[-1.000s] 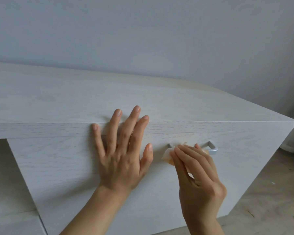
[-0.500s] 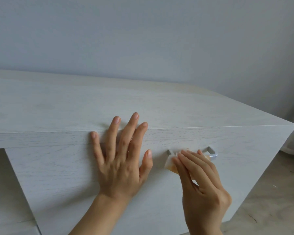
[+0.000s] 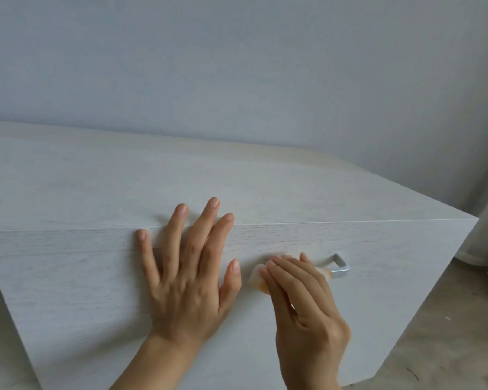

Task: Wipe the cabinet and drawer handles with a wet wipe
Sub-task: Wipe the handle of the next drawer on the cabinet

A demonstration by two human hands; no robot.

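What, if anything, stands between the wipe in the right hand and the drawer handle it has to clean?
Nothing visible does. The right hand presses the wet wipe straight onto the drawer handle, whose right end pokes out uncovered. The left hand lies flat on the drawer front, off to the side.

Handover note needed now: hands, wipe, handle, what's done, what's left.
Left hand: open, flat against the drawer front, fingertips over the top edge, bracing.
Right hand: grip shut on the wet wipe, pressing it onto the left part of the metal handle.
Done: wipe is in contact with the handle; how much is already clean cannot be told.
Left: the exposed right end of the handle, then any other handles, none in view here.
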